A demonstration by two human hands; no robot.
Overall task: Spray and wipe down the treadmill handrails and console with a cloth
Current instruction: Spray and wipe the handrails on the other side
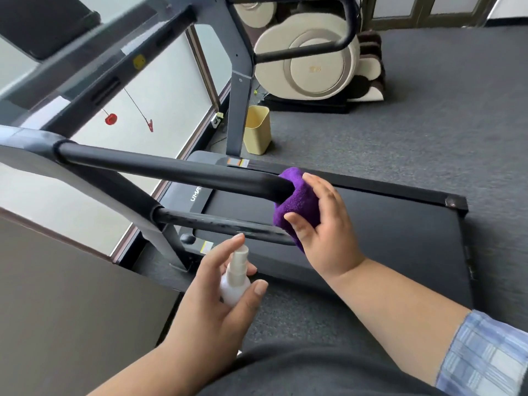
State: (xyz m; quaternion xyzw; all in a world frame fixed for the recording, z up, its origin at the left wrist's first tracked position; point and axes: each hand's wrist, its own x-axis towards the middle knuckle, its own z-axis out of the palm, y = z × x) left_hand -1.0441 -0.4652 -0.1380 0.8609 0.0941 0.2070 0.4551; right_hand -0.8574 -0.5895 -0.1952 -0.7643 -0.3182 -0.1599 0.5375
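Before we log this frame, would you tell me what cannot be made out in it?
Head view only:
- End of the black foam handrail: wrapped in the purple cloth held by the right hand.
- Grey treadmill console: motion-blurred, cut by the top-left edge.
- Small white spray bottle: the left hand covers its body.
- Orange label on the deck: too small to read.

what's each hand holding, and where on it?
Left hand grips the spray bottle by its body. Right hand holds the purple cloth wrapped over the handrail end.
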